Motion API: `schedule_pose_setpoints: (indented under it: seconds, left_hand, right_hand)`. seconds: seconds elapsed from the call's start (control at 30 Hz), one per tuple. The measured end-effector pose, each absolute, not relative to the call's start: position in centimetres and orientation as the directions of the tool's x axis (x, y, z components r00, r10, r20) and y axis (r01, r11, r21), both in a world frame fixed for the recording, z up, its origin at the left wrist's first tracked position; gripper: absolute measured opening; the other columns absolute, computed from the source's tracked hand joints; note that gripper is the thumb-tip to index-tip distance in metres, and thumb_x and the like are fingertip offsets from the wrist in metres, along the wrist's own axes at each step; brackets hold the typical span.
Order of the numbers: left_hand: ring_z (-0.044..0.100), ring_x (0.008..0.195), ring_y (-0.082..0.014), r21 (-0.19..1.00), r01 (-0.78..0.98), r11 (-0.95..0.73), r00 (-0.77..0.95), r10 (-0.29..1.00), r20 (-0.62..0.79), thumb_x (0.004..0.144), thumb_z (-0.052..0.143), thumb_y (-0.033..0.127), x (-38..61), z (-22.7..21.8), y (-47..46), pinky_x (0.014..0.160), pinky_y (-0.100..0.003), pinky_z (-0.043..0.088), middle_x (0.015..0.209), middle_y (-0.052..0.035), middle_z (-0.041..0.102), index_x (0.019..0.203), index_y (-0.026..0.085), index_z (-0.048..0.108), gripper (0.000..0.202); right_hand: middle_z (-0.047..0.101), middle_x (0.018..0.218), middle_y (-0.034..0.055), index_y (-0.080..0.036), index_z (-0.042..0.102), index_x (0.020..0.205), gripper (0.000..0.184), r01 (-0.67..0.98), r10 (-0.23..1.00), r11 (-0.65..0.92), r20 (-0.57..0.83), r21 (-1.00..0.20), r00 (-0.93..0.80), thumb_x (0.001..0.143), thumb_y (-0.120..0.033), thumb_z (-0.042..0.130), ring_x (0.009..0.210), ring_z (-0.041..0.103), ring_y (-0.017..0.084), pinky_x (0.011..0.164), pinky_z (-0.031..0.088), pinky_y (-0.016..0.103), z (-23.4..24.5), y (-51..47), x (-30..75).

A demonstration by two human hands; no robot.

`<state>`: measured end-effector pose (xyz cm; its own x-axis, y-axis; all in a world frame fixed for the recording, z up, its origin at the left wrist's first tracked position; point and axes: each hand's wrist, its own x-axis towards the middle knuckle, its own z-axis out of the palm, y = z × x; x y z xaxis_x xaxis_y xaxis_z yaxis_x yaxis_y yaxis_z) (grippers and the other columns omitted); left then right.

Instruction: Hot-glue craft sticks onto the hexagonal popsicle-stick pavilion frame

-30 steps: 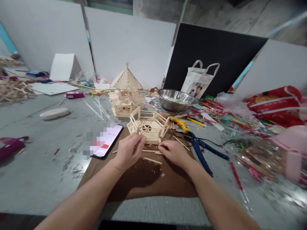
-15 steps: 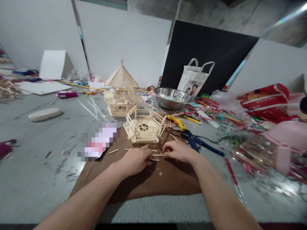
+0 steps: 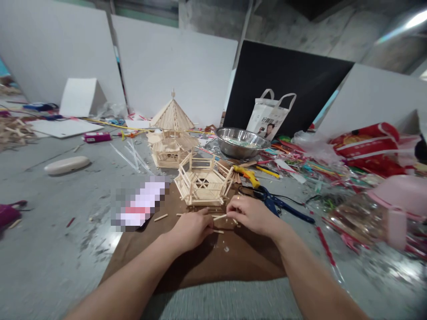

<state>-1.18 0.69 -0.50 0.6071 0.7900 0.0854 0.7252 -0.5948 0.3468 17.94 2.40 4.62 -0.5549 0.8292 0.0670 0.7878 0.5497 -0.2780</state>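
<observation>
A thin wooden stick (image 3: 220,217) runs between my hands just in front of the small six-sided wooden stick frame (image 3: 203,195). My right hand (image 3: 251,213) pinches its right end between thumb and fingers. My left hand (image 3: 191,230) is closed low over the brown cloth (image 3: 187,271), its fingertips at the stick's left end; what lies inside those fingers is hidden. Another short stick (image 3: 218,231) pokes out beside my left fingertips. A loose stick piece (image 3: 161,218) lies on the cloth to the left.
Behind the frame stands a stick pavilion (image 3: 171,120) with a pointed roof. A yellow glue gun (image 3: 248,174) and blue-handled cutters (image 3: 283,206) lie to the right. A phone (image 3: 143,202), metal bowl (image 3: 242,149), pink-lidded jug (image 3: 396,200) and scattered scraps surround the cloth.
The stick between my hands now slants up toward my right fingers. My right hand has turned slightly, while my left stays nearly in place. The whole view has shifted a little downward.
</observation>
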Motion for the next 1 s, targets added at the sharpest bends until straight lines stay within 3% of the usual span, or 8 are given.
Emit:
schedule_pose_setpoints:
  seconds: [0.1,0.37,0.43,0.5,0.6,0.67,0.8,1.0]
  left_hand:
    - [0.057,0.069,-0.0169,0.347,0.735,-0.582,0.595,0.8,0.082,0.076,0.043,0.027,-1.1,-0.4,0.7,0.058,-0.025,0.04,0.083,-0.0034,0.058,0.078,0.02,0.058,0.016]
    - [0.057,0.071,-0.0183,0.41,0.704,-0.58,0.592,0.798,0.112,0.075,0.044,0.03,-1.2,-0.4,0.6,0.061,-0.028,0.042,0.082,-0.004,0.059,0.083,0.021,0.059,0.019]
    - [0.056,0.07,-0.0178,0.477,0.679,-0.558,0.568,0.811,0.141,0.074,0.045,0.029,-1.1,-0.5,0.7,0.062,-0.028,0.042,0.08,-0.0043,0.059,0.08,0.02,0.059,0.018]
    - [0.056,0.07,-0.0172,0.623,0.618,-0.48,0.479,0.858,0.185,0.074,0.046,0.028,-1.0,-0.4,0.9,0.064,-0.028,0.041,0.077,-0.0046,0.06,0.077,0.018,0.06,0.018]
    - [0.053,0.056,-0.0119,0.929,0.328,-0.175,0.254,0.963,0.092,0.073,0.047,0.028,-0.8,0.0,1.3,0.053,-0.023,0.041,0.067,-0.0028,0.059,0.087,0.016,0.059,0.022]
    - [0.042,0.038,-0.0063,0.997,-0.001,0.075,0.167,0.983,-0.074,0.073,0.049,0.03,-0.9,0.3,1.6,0.037,-0.018,0.032,0.059,0.001,0.054,0.099,0.015,0.053,0.031]
    - [0.031,0.03,-0.0016,0.862,-0.448,0.236,0.156,0.97,-0.185,0.069,0.054,0.03,-0.9,1.0,1.8,0.027,-0.014,0.021,0.055,0.0045,0.049,0.096,0.014,0.051,0.032]
    - [0.031,0.025,-0.0015,0.801,-0.55,0.237,0.053,0.967,-0.25,0.072,0.053,0.027,-0.4,1.9,2.1,0.024,-0.013,0.02,0.047,0.0058,0.049,0.083,0.013,0.052,0.018]
  right_hand:
    - [0.06,0.073,0.0009,-0.02,0.059,0.073,0.014,0.758,0.813,0.576,0.116,-0.305,-0.571,0.076,-0.025,0.047,0.067,0.052,0.013,0.061,0.035,0.023,5.7,3.0,17.8]
    - [0.06,0.076,0.0021,-0.018,0.058,0.073,0.015,0.727,0.748,0.625,0.488,-0.285,-0.451,0.078,-0.027,0.046,0.076,0.052,0.014,0.07,0.033,0.026,5.9,6.1,14.8]
    - [0.061,0.08,0.0024,-0.018,0.059,0.071,0.015,0.72,0.728,0.634,0.531,-0.283,-0.433,0.078,-0.026,0.048,0.083,0.052,0.015,0.074,0.031,0.027,5.0,6.4,14.0]
    - [0.061,0.085,0.0022,-0.019,0.06,0.072,0.013,0.724,0.725,0.625,0.56,-0.291,-0.401,0.077,-0.026,0.049,0.087,0.051,0.015,0.078,0.029,0.029,4.1,6.6,13.5]
    - [0.061,0.087,0.0015,-0.021,0.061,0.072,0.012,0.741,0.731,0.601,0.583,-0.301,-0.356,0.076,-0.028,0.051,0.089,0.05,0.016,0.083,0.024,0.033,3.2,6.5,13.3]
    - [0.061,0.088,0.0009,-0.022,0.061,0.072,0.013,0.745,0.728,0.593,0.598,-0.305,-0.334,0.076,-0.028,0.051,0.091,0.049,0.016,0.085,0.022,0.034,2.9,6.4,13.4]
    - [0.061,0.087,0.0006,-0.023,0.062,0.071,0.013,0.736,0.725,0.595,0.612,-0.324,-0.317,0.076,-0.029,0.051,0.092,0.048,0.016,0.086,0.022,0.034,2.8,6.3,13.4]
    - [0.061,0.087,0.0009,-0.023,0.062,0.072,0.013,0.715,0.748,0.581,0.602,-0.388,-0.281,0.074,-0.032,0.053,0.092,0.048,0.017,0.086,0.024,0.035,2.5,6.4,12.8]
